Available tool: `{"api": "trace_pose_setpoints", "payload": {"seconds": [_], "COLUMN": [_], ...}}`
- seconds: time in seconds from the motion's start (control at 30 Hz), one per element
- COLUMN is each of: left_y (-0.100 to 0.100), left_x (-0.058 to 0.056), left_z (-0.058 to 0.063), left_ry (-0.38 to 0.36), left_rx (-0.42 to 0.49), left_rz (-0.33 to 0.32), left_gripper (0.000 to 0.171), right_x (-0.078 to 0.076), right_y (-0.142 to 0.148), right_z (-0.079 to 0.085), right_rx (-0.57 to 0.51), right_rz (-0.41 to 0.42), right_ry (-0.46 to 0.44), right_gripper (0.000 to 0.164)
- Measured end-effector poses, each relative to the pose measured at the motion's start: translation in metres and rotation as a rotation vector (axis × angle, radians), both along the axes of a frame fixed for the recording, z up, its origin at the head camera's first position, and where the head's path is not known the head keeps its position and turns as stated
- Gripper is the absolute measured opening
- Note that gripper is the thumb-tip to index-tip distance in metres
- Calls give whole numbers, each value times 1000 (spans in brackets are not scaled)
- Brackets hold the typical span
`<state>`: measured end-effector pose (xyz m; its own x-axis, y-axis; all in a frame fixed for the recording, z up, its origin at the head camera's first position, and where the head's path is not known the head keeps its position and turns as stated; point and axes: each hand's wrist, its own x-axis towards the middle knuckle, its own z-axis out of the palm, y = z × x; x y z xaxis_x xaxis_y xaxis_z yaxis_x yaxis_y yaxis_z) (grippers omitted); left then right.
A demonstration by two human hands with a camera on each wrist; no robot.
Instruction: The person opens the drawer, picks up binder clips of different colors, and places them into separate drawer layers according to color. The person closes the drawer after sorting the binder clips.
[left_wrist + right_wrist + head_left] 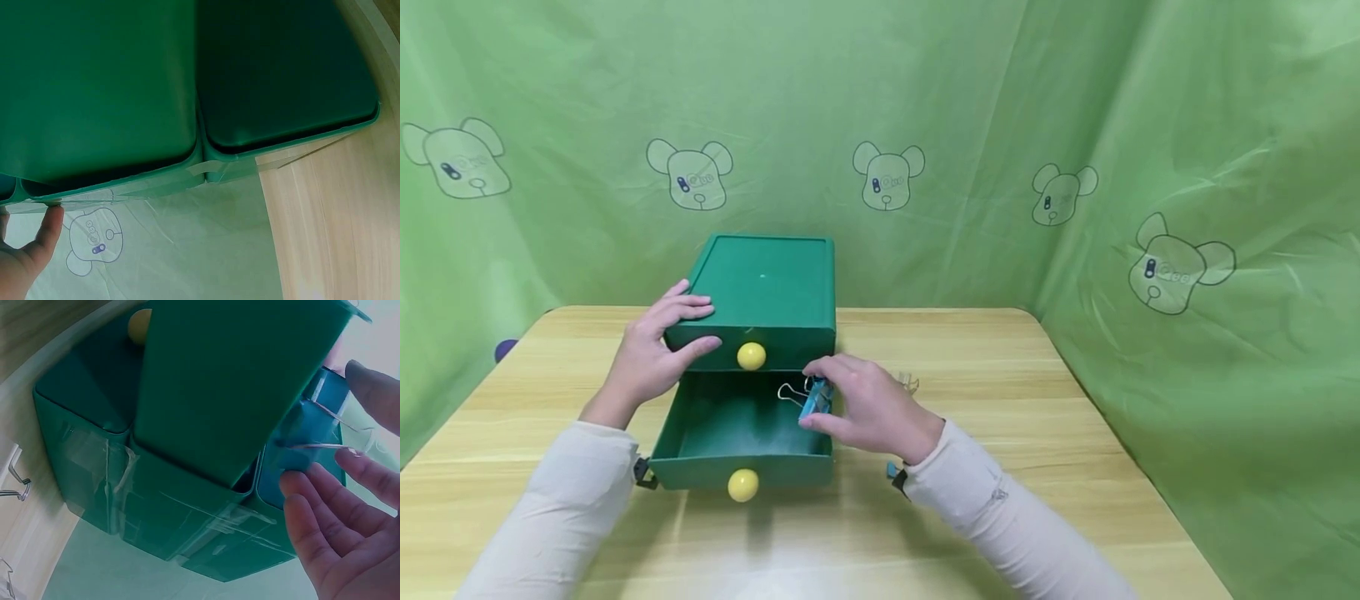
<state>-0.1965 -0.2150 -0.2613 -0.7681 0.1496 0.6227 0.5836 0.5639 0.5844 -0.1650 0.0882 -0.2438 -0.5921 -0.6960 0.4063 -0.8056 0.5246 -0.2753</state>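
Observation:
A green drawer unit (760,279) with yellow round knobs stands on the table. One lower drawer (730,425) is pulled out, and the bare floor of it shows. My left hand (651,354) rests against the unit's upper left front corner, fingers extended along the top edge, thumb on the front face. My right hand (872,404) pinches a blue binder clip (816,400) between thumb and fingers above the right side of the pulled-out drawer. In the right wrist view the clip's wire handles stick out beside the fingertips.
Wire handles of another clip (910,382) show on the table behind my right hand. In the right wrist view, a pale clip (12,475) lies on the table beside the unit. Green curtains (955,125) with printed bear heads surround the wooden table (1000,375).

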Motion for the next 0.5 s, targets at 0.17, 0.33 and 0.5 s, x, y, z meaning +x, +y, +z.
{"api": "trace_pose_setpoints", "payload": {"seconds": [0.17,0.33,0.5], "left_y": [0,-1,-1], "left_x": [0,-1,0], "left_z": [0,0,0], "left_ry": [15,24,26], "left_rx": [3,6,3], "left_rz": [-6,-1,-2], "left_gripper": [37,37,37], "right_x": [-1,-4,-6], "right_y": [3,8,16], "right_z": [1,2,0], "right_rx": [0,-17,-18], "right_rz": [-18,-30,-70], "right_ry": [-25,-30,-48], "right_gripper": [50,47,45]}}
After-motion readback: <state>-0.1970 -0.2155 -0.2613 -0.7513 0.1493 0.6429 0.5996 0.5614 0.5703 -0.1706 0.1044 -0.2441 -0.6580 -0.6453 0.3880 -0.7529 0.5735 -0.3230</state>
